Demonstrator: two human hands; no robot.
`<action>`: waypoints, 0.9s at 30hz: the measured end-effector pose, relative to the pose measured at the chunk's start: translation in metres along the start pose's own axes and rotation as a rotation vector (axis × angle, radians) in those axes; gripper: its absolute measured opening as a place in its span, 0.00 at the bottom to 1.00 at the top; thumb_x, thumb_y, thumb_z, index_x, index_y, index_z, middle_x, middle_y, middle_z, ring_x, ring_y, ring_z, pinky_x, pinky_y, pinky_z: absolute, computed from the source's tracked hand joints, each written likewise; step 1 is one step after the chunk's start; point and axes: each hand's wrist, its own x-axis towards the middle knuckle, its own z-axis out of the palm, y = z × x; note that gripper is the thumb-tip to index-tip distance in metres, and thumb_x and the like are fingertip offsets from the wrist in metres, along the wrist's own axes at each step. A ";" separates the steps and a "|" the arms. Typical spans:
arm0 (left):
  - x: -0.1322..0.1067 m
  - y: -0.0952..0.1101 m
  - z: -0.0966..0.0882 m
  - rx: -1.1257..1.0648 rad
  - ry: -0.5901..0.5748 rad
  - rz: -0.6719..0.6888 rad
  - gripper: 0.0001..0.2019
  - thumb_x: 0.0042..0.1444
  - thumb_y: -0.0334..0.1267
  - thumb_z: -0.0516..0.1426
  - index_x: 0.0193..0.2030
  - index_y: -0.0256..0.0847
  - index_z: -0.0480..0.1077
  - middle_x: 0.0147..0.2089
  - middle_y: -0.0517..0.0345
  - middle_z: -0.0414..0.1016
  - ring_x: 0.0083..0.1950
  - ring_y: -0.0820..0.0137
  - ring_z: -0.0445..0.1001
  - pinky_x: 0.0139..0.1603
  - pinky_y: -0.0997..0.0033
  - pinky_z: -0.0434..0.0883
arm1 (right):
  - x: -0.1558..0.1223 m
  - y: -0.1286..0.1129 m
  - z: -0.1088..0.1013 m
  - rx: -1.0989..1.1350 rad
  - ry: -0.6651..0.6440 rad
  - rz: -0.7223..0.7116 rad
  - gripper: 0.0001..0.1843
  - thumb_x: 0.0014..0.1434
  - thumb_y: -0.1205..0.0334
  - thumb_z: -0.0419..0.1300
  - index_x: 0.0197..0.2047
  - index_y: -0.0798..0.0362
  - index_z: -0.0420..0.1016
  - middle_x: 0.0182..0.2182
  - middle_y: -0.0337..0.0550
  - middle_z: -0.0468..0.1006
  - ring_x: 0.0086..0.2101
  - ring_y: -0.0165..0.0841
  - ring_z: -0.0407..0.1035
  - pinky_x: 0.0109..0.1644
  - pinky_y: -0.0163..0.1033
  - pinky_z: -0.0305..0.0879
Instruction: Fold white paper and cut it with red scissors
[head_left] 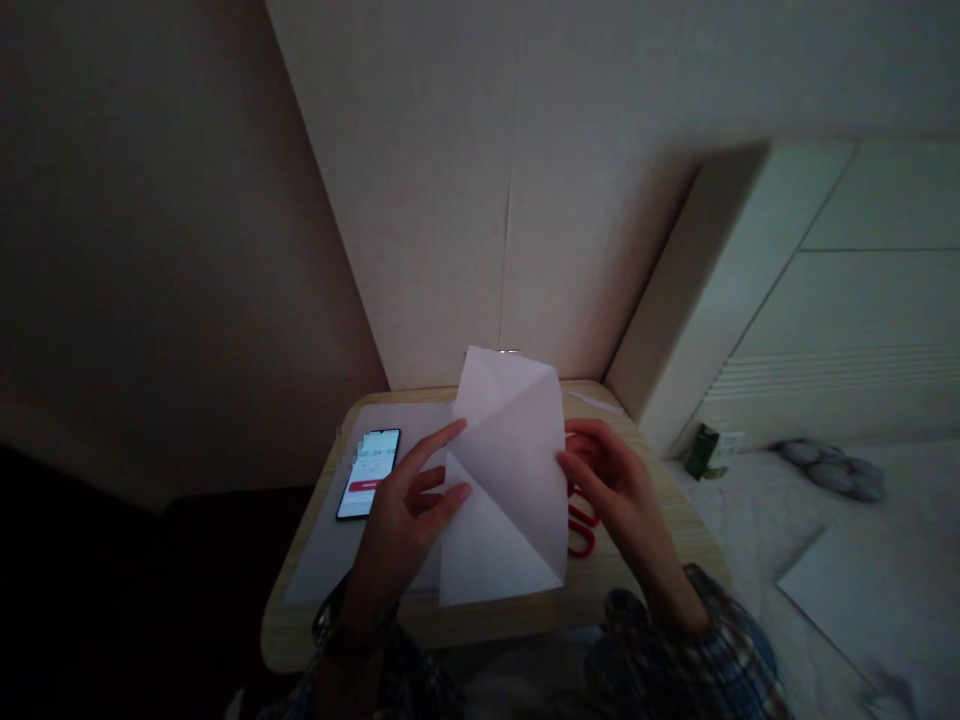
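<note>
A white sheet of paper [506, 480] with diagonal creases is held up above a small light wooden table [645, 540]. My left hand [409, 510] grips its left edge, index finger stretched along the crease and thumb pressed on the front. My right hand [611, 480] pinches the right edge with curled fingers. Red-handled scissors [581, 530] lie on the table under the right hand, partly hidden by the paper. Both wrists show plaid sleeves.
A phone [369, 472] with a lit screen lies on another white sheet [330, 540] at the table's left. A white cabinet [787, 290] stands at right, with a dark green box [705, 452], grey slippers [829, 470] and loose paper [870, 600] nearby. Walls meet behind the table.
</note>
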 end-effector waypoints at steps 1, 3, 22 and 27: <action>0.000 0.000 0.000 -0.005 0.008 0.003 0.32 0.48 0.37 0.61 0.61 0.44 0.58 0.39 0.53 0.79 0.30 0.68 0.77 0.27 0.73 0.73 | -0.001 0.001 -0.002 -0.025 -0.007 -0.039 0.15 0.57 0.60 0.59 0.48 0.46 0.65 0.34 0.39 0.72 0.29 0.30 0.68 0.27 0.32 0.67; 0.000 0.001 0.000 -0.021 0.025 0.007 0.32 0.48 0.36 0.61 0.61 0.44 0.59 0.39 0.54 0.79 0.31 0.68 0.77 0.28 0.74 0.73 | -0.005 0.002 -0.009 -0.113 -0.027 -0.163 0.22 0.58 0.63 0.57 0.55 0.41 0.60 0.46 0.43 0.69 0.39 0.34 0.68 0.35 0.37 0.70; 0.000 0.002 0.002 -0.049 0.096 0.083 0.26 0.47 0.34 0.62 0.55 0.52 0.67 0.46 0.58 0.73 0.27 0.77 0.71 0.22 0.82 0.67 | -0.022 0.005 -0.021 -0.674 -0.356 -0.572 0.16 0.62 0.51 0.48 0.46 0.32 0.75 0.65 0.25 0.40 0.61 0.45 0.40 0.47 0.44 0.70; 0.002 0.005 0.006 -0.070 0.106 0.089 0.28 0.45 0.33 0.63 0.55 0.50 0.68 0.53 0.55 0.72 0.29 0.73 0.73 0.23 0.77 0.70 | -0.019 0.003 -0.021 -0.703 -0.339 -0.621 0.19 0.62 0.47 0.45 0.45 0.33 0.76 0.65 0.27 0.42 0.61 0.46 0.42 0.54 0.51 0.63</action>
